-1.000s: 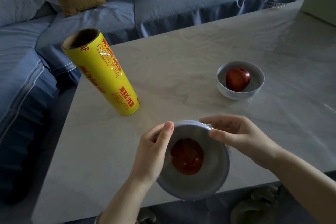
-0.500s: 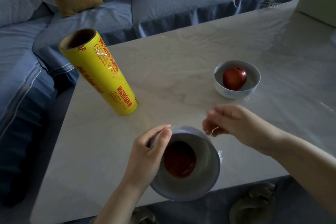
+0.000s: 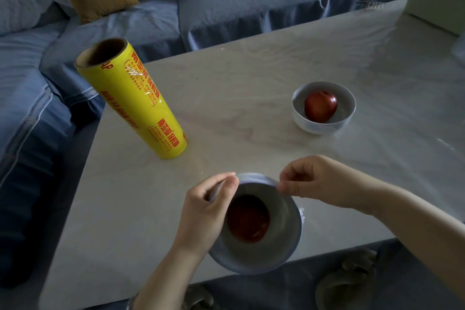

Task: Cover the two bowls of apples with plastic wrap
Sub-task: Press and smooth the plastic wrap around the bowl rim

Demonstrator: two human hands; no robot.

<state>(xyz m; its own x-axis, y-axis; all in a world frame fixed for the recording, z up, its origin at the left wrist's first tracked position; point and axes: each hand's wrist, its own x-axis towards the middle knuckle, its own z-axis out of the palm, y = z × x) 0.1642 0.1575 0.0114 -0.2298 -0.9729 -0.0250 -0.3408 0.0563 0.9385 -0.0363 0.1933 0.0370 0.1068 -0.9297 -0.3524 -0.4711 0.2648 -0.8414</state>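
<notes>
Lower centre: left hand (image 3: 204, 211) curled round near bowl (image 3: 254, 268) rim, gripping; right hand (image 3: 320, 181) pinching plastic wrap (image 3: 302, 212) at far rim.

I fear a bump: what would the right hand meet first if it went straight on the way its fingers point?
It is at the near bowl's rim; straight on, probably the left hand gripping that rim; depth unclear.

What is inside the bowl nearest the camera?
One red apple, dulled by the plastic wrap stretched over the near bowl. The left hand gripping the rim covers part of the inner wall, and the apple's underside is hidden.
</notes>
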